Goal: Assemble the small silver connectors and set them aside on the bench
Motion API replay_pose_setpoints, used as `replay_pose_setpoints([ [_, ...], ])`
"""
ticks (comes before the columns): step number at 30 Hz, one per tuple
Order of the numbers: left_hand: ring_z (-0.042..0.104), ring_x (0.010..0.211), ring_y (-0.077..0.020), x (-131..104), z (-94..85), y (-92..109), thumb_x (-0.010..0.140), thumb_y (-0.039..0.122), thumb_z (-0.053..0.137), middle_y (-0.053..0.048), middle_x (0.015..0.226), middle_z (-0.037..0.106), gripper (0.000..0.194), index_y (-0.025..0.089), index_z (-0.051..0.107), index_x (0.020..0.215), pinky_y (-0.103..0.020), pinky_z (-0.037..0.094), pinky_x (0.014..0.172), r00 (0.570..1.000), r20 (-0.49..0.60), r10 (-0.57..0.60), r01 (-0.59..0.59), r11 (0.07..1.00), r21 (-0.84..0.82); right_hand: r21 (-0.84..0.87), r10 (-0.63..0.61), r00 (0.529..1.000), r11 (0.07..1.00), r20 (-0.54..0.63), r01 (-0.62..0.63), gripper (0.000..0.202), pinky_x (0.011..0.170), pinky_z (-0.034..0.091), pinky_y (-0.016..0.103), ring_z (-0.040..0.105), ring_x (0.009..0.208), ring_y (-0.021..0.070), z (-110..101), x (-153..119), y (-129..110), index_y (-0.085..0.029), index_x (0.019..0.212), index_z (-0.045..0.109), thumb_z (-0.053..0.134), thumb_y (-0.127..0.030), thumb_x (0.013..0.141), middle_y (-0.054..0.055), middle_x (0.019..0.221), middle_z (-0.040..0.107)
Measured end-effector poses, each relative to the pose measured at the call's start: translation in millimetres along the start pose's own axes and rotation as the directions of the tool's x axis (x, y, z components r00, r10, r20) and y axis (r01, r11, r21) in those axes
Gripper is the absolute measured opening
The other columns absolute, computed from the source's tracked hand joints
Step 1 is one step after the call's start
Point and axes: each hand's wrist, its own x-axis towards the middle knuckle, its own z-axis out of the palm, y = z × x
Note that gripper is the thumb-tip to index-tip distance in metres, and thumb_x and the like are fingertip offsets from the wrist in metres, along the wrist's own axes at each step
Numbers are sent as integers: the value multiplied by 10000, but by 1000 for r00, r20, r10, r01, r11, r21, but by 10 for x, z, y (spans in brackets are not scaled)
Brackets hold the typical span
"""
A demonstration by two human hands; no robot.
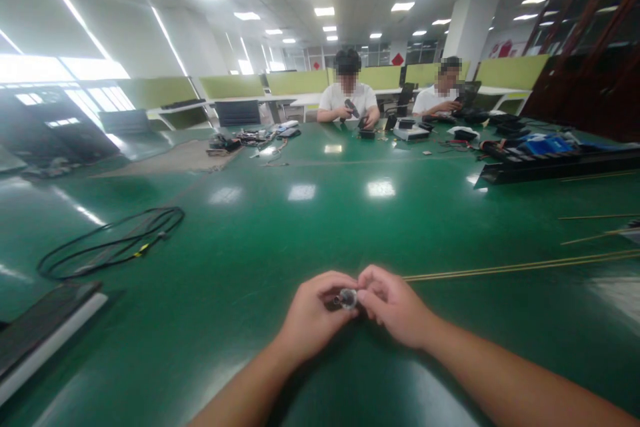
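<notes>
Long green tabletop, glossy, in an open office; ceiling lights reflected in it. Small clear, roundish piece, seemingly transparent plastic or glass, is held just above the surface at the near side, between the wearer's hands. Left hand: fingers curled round its far side, thumb along the near side, gripping it. Right hand: thumb and forefinger bent in close at its edge; whether they pinch it, cannot tell. Progress: piece is in hand, both hands brought together at it; no separated part visible. Whether anything on it is finished or remains to be done cannot be read, detail too small. Beyond the right hand, thin brass-coloured rods; to the left, a looped black cable with a yellow tag. Far side: two seated people handling dark devices, electronic parts scattered nearby.
</notes>
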Motion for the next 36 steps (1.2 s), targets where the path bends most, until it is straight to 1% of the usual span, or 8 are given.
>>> replay_pose_setpoints([
  [7,713,952,-248,-3,15,-23,725,289,806,-93,1030,749,358,162,736,1053,-370,590,891,999,-24,-49,47,998,-49,40,14,1000,999,-22,-13,193,483,358,205,461,483,99,-10,-1,-16,-198,938,533,584,-382,910,-71,572,539],
  [12,695,1046,-253,-7,62,-53,723,240,803,-109,1133,729,525,155,643,1216,-381,551,965,993,-38,-110,101,975,-196,48,16,999,999,-42,-14,233,477,352,210,458,480,104,-13,-12,-33,-188,1027,542,590,-379,903,-71,570,541],
  [17,678,954,-214,-29,55,-46,787,285,757,-84,1098,712,358,172,708,1122,-313,532,864,997,-38,-66,59,984,-168,91,7,999,996,-44,-3,333,474,358,207,469,480,107,-18,-24,-33,-196,1152,509,618,-359,884,-88,576,529],
  [20,645,920,-198,-32,36,-61,817,329,728,-62,1051,693,333,198,726,1123,-289,500,816,998,-45,-35,28,990,-139,90,-12,999,996,-43,15,361,473,361,207,482,487,106,-20,-18,-8,-204,1183,498,632,-349,881,-88,598,535],
  [24,632,993,-208,-29,42,-80,839,349,708,-67,1102,672,357,198,691,1161,-294,482,873,999,-12,-45,41,981,-188,73,-24,999,997,-49,27,356,485,365,205,483,498,100,-18,-9,7,-202,1192,496,634,-319,886,-88,608,535],
  [28,651,952,-204,-29,68,-82,815,324,748,-60,1032,674,501,195,545,1255,-295,496,847,995,-47,-89,73,959,-272,91,-18,998,996,-56,23,386,491,363,206,462,491,96,-9,-15,-13,-201,1212,468,636,-293,877,-97,600,522],
  [33,633,957,-197,-16,63,-73,804,298,762,-61,1020,650,327,164,603,1057,-284,491,854,992,-124,-30,4,979,-203,117,-7,998,993,-55,14,421,499,361,205,449,510,95,-8,-33,-17,-206,1234,442,639,-272,868,-98,616,504],
  [36,634,964,-202,-10,58,-77,850,319,711,-69,1054,656,289,169,638,1087,-291,494,863,992,-126,-31,8,985,-175,130,-18,999,991,-50,24,439,500,363,204,445,520,96,-11,-28,1,-214,1234,457,655,-241,844,-96,626,488],
])
